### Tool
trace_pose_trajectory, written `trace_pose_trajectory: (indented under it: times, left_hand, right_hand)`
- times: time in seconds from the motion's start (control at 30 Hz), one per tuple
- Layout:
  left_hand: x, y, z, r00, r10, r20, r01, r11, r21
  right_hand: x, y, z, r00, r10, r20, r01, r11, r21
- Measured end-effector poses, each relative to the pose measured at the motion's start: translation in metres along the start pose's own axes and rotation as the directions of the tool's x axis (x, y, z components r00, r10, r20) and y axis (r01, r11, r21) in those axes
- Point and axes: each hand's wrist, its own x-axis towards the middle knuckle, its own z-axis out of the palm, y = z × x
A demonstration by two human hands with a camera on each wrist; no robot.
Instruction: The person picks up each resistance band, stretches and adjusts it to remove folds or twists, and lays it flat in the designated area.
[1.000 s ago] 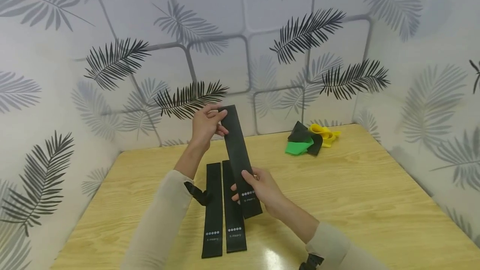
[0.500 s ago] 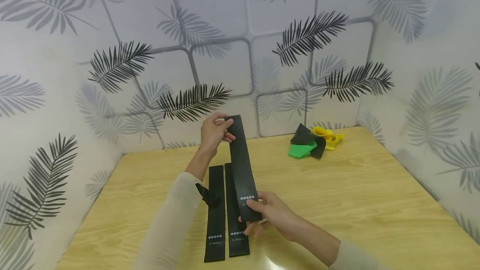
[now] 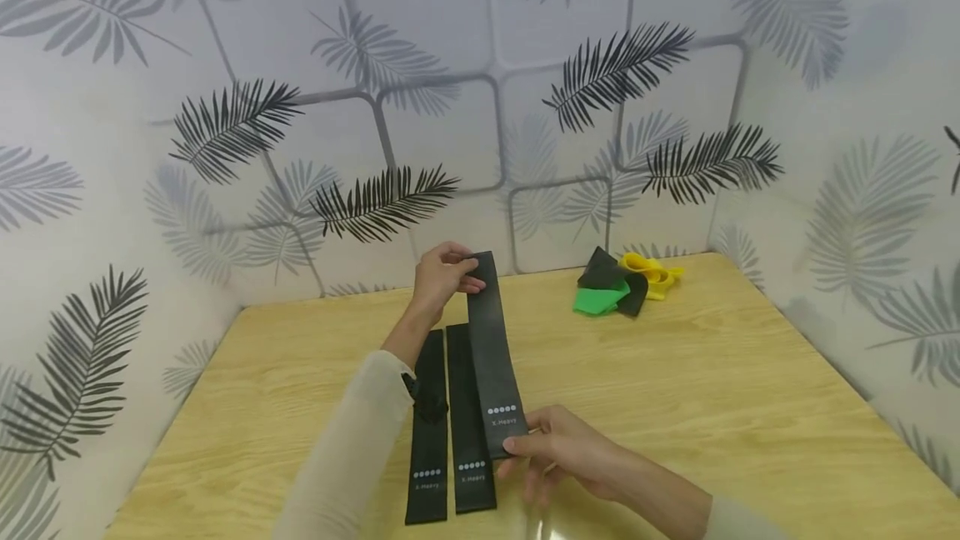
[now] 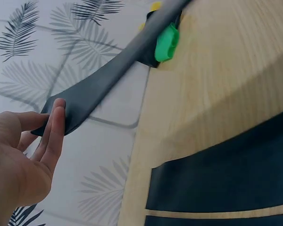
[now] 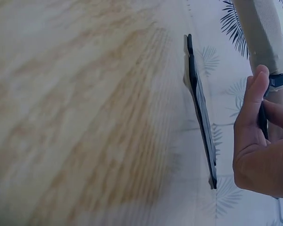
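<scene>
A black resistance band (image 3: pixel 492 357) marked "X-Heavy" is held stretched out flat above the table in the head view. My left hand (image 3: pixel 437 280) pinches its far end between thumb and fingers, also plain in the left wrist view, where the hand (image 4: pixel 26 157) grips the band's tip. At the near end, just below the printed dots, my right hand (image 3: pixel 573 450) pinches the lower corner, thumb on top. Two matching bands, a left one (image 3: pixel 427 452) and a middle one (image 3: pixel 468 423), lie side by side on the table. The held band partly covers the middle one.
At the back right of the wooden table (image 3: pixel 675 407) lies a loose heap: a green band (image 3: pixel 600 300), a black band (image 3: pixel 602 271) and a yellow band (image 3: pixel 654 275). A leaf-patterned wall (image 3: pixel 450 132) stands right behind the table's far edge.
The held band has come down closer to the table and slightly right. My right hand has slid from partway up the band to its near end; the left keeps its pinch.
</scene>
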Motion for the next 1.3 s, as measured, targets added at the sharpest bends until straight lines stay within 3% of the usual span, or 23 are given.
trace_pose_trajectory:
  times: [0.3,0.5,0.7,0.8,0.93,1.07,1.2,1.3]
  left_hand:
    - [-0.008,-0.028,0.015,0.996,-0.068,0.05,0.068,0.998,0.016]
    - [-0.011,-0.04,0.02,0.993,-0.084,0.087,0.079,0.995,0.062]
    - [-0.011,-0.053,0.023,0.989,-0.089,0.121,0.072,0.987,0.144]
    - [-0.008,-0.058,0.025,0.993,-0.071,0.097,0.039,0.953,0.3]
    - [-0.005,-0.064,0.027,0.998,-0.044,0.046,0.014,0.855,0.518]
    - [-0.005,-0.068,0.026,1.0,-0.003,0.024,-0.012,0.789,0.614]
    - [-0.007,-0.07,0.025,0.997,0.035,0.062,-0.066,0.774,0.629]
    - [-0.006,-0.074,0.024,0.995,0.032,0.092,-0.082,0.79,0.608]
  right_hand:
    - [-0.009,0.013,-0.007,0.997,0.063,0.039,-0.06,0.995,-0.077]
    - [-0.013,0.02,-0.013,0.996,0.089,0.026,-0.086,0.991,-0.102]
    - [-0.014,0.026,-0.015,0.99,0.114,0.079,-0.105,0.989,-0.102]
    - [-0.013,0.027,-0.018,0.985,0.131,0.111,-0.12,0.988,-0.099]
    - [-0.013,0.028,-0.018,0.981,0.15,0.125,-0.137,0.985,-0.103]
    - [-0.012,0.028,-0.016,0.982,0.151,0.117,-0.138,0.984,-0.115]
    - [-0.011,0.028,-0.014,0.983,0.159,0.086,-0.147,0.98,-0.133]
    - [-0.012,0.028,-0.012,0.983,0.171,0.061,-0.161,0.976,-0.145]
